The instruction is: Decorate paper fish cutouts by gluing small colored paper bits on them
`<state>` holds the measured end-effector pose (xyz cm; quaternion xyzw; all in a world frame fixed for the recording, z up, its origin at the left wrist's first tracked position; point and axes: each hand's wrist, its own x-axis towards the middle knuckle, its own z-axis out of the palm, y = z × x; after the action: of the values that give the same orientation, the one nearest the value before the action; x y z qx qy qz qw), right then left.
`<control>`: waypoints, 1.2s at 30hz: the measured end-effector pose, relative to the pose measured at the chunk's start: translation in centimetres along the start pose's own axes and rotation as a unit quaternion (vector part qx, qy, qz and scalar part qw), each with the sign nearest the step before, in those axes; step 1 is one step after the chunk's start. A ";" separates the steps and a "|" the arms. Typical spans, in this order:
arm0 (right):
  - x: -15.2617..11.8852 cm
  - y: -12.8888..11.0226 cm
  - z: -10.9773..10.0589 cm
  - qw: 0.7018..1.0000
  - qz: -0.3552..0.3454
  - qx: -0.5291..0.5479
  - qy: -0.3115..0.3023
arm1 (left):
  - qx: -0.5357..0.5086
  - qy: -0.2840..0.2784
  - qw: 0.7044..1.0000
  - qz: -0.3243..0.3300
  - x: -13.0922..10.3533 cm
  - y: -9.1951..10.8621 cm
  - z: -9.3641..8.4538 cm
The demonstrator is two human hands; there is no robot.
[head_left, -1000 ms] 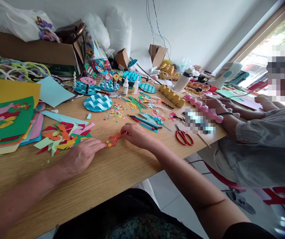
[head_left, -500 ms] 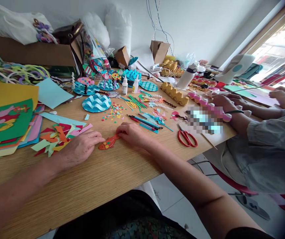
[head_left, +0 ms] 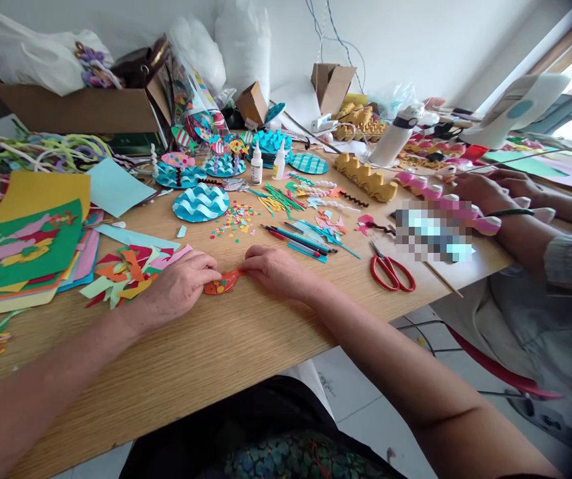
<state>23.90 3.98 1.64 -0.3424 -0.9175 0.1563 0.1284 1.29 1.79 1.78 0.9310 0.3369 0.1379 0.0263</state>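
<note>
An orange paper fish (head_left: pixel 222 283) with coloured dots lies on the wooden table in front of me. My left hand (head_left: pixel 186 279) has its fingers pressed together on the fish's upper left edge and covers part of it. At the tail end, my right hand (head_left: pixel 277 269) pinches the fish between thumb and fingers. Small paper dots (head_left: pixel 233 218) are scattered just beyond my hands, beside a blue paper disc with white waves (head_left: pixel 200 202). Pencils and pens (head_left: pixel 298 244) lie past my right hand.
Paper scraps (head_left: pixel 134 273) and stacked coloured sheets (head_left: pixel 74 266) lie at left. Red-handled scissors (head_left: pixel 392 269) rest at right, near a thin stick (head_left: pixel 443 279). Two glue bottles (head_left: pixel 257 165) stand farther back. Another person's hands (head_left: pixel 485 193) hold a pink egg-carton strip (head_left: pixel 433 193).
My left fingers have moved over the fish's upper edge and now hide more of it. My right hand stays at the tail. The view has shifted slightly, with things appearing farther right.
</note>
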 end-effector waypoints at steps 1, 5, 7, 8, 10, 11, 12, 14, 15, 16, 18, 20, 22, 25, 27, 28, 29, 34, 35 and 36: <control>0.0 0.0 0.0 1.000 0.000 -0.001 0.000 | 0.001 0.002 1.000 0.004 0.0 0.0 0.1; 0.0 0.0 0.0 1.000 0.000 -0.007 0.005 | 0.004 0.019 1.000 0.013 0.1 -0.1 0.5; 0.0 0.0 0.1 1.000 -0.003 -0.007 0.010 | 0.002 0.028 0.999 0.021 0.0 -0.1 0.7; 0.0 0.0 0.1 1.000 -0.005 -0.006 0.012 | -0.001 0.031 0.999 0.025 0.0 -0.1 0.8; 0.0 0.1 0.2 1.000 -0.009 -0.003 0.015 | -0.004 0.031 0.999 0.030 0.1 -0.2 1.0; 0.0 0.1 0.2 1.000 -0.012 -0.002 0.017 | -0.004 0.031 0.999 0.030 0.1 -0.2 1.0; 0.0 0.1 0.2 1.000 -0.013 -0.001 0.018 | -0.002 0.032 0.999 0.030 0.1 -0.3 1.0; 0.0 0.1 0.2 1.000 -0.015 -0.001 0.018 | 0.001 0.033 0.999 0.029 0.1 -0.4 1.1; 0.0 0.1 0.2 1.000 -0.015 -0.001 0.017 | 0.002 0.034 0.999 0.030 0.1 -0.4 1.1; 0.0 0.1 0.2 1.000 -0.013 -0.001 0.017 | 0.002 0.035 0.999 0.031 0.1 -0.4 1.2; 0.0 0.0 0.1 1.000 -0.010 -0.001 0.015 | 0.002 0.038 0.999 0.033 0.0 -0.4 1.2; 0.1 0.0 0.1 1.000 -0.008 0.000 0.014 | 0.000 0.039 0.999 0.032 0.0 -0.4 1.2; 0.1 0.0 0.1 1.000 -0.008 0.002 0.013 | -0.006 0.034 0.999 0.028 -0.1 -0.2 1.1; 0.1 0.1 0.1 1.000 -0.006 0.002 0.013 | -0.008 0.031 0.999 0.021 -0.1 0.0 1.0; 0.1 0.1 0.2 1.000 -0.005 0.001 0.011 | -0.006 0.031 0.999 0.019 -0.1 0.1 0.9; 0.1 0.1 0.2 1.000 -0.004 0.000 0.011 | -0.007 0.031 0.999 0.019 -0.1 0.1 0.9; 0.1 0.0 0.2 1.000 -0.004 -0.001 0.011 | -0.008 0.032 0.999 0.019 -0.1 0.1 0.9; 0.1 0.0 0.1 1.000 -0.002 -0.005 0.008 | -0.017 0.036 0.999 0.017 -0.3 0.0 1.0; 0.1 0.0 0.1 1.000 -0.003 -0.004 0.008 | -0.017 0.038 0.999 0.015 -0.3 0.0 1.0; 0.1 0.0 0.1 1.000 -0.004 -0.003 0.008 | -0.017 0.040 0.999 0.014 -0.3 -0.1 1.0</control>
<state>23.79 3.99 1.58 -0.3408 -0.9181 0.1502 0.1354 1.26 1.71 0.77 0.9286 0.3226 0.1813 0.0268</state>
